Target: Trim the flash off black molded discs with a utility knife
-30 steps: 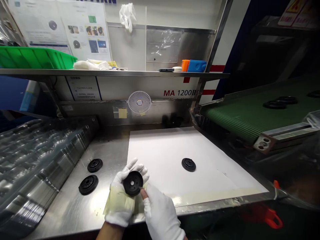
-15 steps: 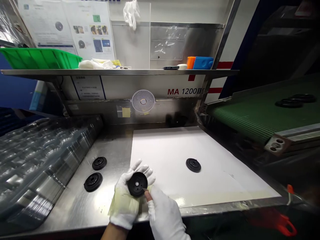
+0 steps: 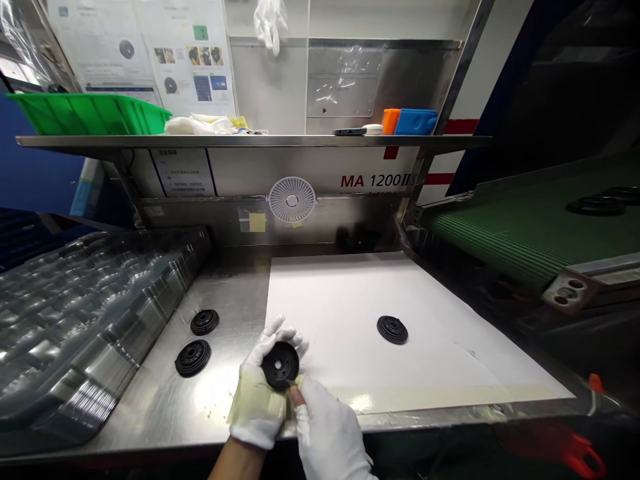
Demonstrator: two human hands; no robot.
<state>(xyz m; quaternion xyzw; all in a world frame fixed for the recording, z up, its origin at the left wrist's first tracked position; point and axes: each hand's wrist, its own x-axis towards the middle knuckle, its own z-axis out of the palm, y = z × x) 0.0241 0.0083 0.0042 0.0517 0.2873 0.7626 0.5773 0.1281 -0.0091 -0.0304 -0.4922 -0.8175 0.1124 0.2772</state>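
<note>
Left hand [image 3: 259, 407] cradles black moulded disc [image 3: 280, 365], right hand [image 3: 327, 427] pinches its rim; slipping fingers could drop it on steel worktop [image 3: 235, 287].

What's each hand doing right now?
Left hand: cupped, holding a black disc.
Right hand: closed at the disc's edge; whether it holds anything small, cannot tell.

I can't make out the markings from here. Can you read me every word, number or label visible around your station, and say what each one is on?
"MA 1200II": red "MA", black numerals, on the white machine panel; any character after it is unclear.
Paper posters: printed text too small to read.
White rectangular label: its lines are too blurred to read.
</note>
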